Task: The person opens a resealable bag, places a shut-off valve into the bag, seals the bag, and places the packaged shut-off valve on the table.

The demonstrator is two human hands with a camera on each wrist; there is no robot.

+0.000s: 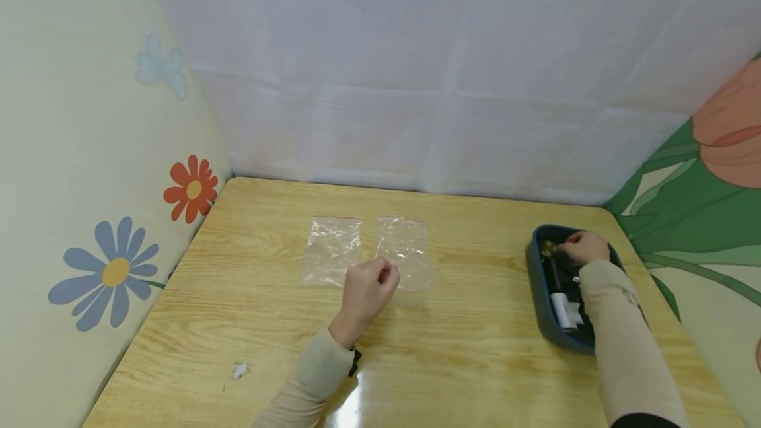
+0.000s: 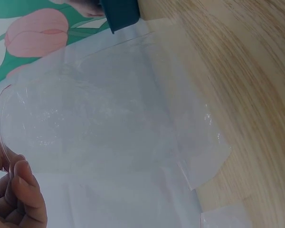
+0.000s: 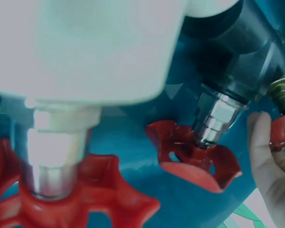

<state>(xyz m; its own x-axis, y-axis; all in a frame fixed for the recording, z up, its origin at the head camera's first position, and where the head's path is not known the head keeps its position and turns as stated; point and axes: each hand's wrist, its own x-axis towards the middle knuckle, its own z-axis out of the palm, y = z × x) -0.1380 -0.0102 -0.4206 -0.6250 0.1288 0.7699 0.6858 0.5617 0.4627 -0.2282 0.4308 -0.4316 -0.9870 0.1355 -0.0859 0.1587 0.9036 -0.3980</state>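
Observation:
My left hand [image 1: 368, 289] is raised over the table and pinches a clear zip bag [image 2: 99, 109] by its red-lined edge. Beneath it, two more clear bags lie flat: the left bag [image 1: 331, 249] and the right bag [image 1: 402, 233]. My right hand [image 1: 585, 248] reaches into a dark blue bin [image 1: 538, 306], its fingers around the red handle of a brass valve [image 3: 281, 95]. Also inside are a black valve [image 3: 237, 57] with a red handle [image 3: 192, 156], and a white-bodied valve [image 3: 80, 47] with another red handle [image 3: 118, 190], large and blurred up close.
The wooden table [image 1: 464, 349] meets a white cloth backdrop [image 1: 386, 117] at the back. Flower-patterned walls [image 1: 89, 183] stand on both sides. A small pale mark [image 1: 240, 370] shows at the table's front left. The bin stands near the right edge.

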